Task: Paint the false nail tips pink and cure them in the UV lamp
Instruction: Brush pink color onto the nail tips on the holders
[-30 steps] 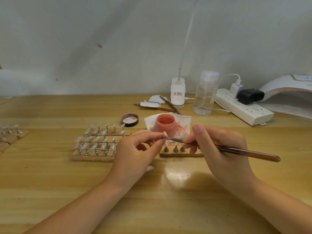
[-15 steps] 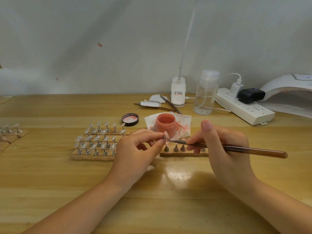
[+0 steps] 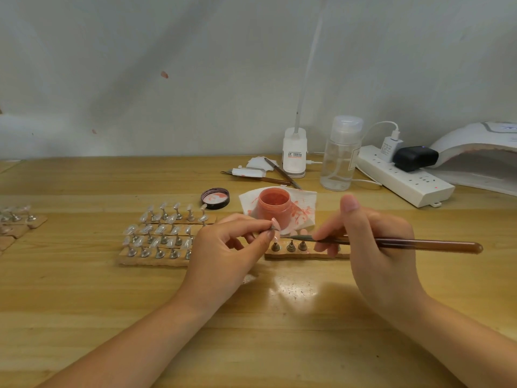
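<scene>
**Brush tip is meeting the nail tip, just right of the pinching fingers**

The left hand (image 3: 223, 253) is pinching one small nail tip (image 3: 275, 223) between its thumb and first finger. The other fingers are curling loosely under it. The nail tip is sitting at the very end of those fingers, pointing up and to the right.

The right hand (image 3: 375, 247) is gripping a long brown brush (image 3: 405, 243). Its thumb is sticking up and its fingers are curling round the stick. The brush is lying almost flat, running left to right, and its tip is reaching in from the right, just under the pinched nail tip. Whether the bristles are touching it is too small to tell. The right hand seems the one to make the next stroke, and the left hand looks like it only needs to keep steady.

Right under both sets of fingers, a wooden strip (image 3: 307, 254) is holding little metal stands. Left of the left hand, more clear nail tips (image 3: 159, 233) are standing in rows.

Just behind the fingers, the open pink paint pot (image 3: 274, 206) is sitting on a stained tissue (image 3: 303, 208), close enough to bump. Its lid (image 3: 215, 198) is lying to the left.

Far off to the right, past the power strip (image 3: 402, 177), the UV lamp (image 3: 481, 155) is waiting.
</scene>
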### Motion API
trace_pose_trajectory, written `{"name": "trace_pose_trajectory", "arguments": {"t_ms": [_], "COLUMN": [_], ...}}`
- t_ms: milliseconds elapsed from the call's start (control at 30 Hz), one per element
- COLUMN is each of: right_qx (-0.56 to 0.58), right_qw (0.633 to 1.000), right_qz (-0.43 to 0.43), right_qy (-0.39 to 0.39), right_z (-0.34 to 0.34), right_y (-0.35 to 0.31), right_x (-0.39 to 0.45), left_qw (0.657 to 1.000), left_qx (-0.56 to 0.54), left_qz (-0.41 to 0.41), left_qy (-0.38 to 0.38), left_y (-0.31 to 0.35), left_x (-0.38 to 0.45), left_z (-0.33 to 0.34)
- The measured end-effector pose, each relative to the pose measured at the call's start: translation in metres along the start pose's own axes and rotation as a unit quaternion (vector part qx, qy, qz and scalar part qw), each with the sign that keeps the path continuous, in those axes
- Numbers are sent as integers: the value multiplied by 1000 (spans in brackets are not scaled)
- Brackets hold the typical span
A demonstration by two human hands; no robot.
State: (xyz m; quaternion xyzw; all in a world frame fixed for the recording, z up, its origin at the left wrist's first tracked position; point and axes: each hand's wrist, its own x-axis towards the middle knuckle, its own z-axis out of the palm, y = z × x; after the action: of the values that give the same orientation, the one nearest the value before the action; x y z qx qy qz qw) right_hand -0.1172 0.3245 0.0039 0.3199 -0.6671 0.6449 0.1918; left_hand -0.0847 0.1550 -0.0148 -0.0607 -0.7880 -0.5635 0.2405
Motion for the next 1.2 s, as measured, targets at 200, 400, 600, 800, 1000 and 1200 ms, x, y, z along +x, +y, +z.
{"name": "trace_pose_trajectory", "arguments": {"t_ms": [200, 400, 600, 800, 1000, 1200], "right_qx": [-24, -4, -31, -18, -5, 0], "right_qw": [1000, 1000, 999, 1000, 1000, 1000], "right_qz": [-4, 10, -8, 6, 11, 25], "right_qy": [-14, -6, -3, -12, 15, -6], "right_z": [5, 3, 5, 3, 4, 4], "right_y": [-1, 0, -2, 1, -2, 0], "right_x": [5, 2, 4, 2, 4, 2], "left_qw": [1000, 1000, 1000, 1000, 1000, 1000], "left_qx": [2, -5, -4, 2, -2, 3], "left_qz": [1, -2, -4, -5, -7, -6], "left_qy": [1, 0, -1, -5, -1, -1], "left_y": [1, 2, 2, 4, 5, 4], "left_x": [0, 0, 0, 0, 0, 0], "left_z": [1, 1, 1, 1, 1, 1]}}
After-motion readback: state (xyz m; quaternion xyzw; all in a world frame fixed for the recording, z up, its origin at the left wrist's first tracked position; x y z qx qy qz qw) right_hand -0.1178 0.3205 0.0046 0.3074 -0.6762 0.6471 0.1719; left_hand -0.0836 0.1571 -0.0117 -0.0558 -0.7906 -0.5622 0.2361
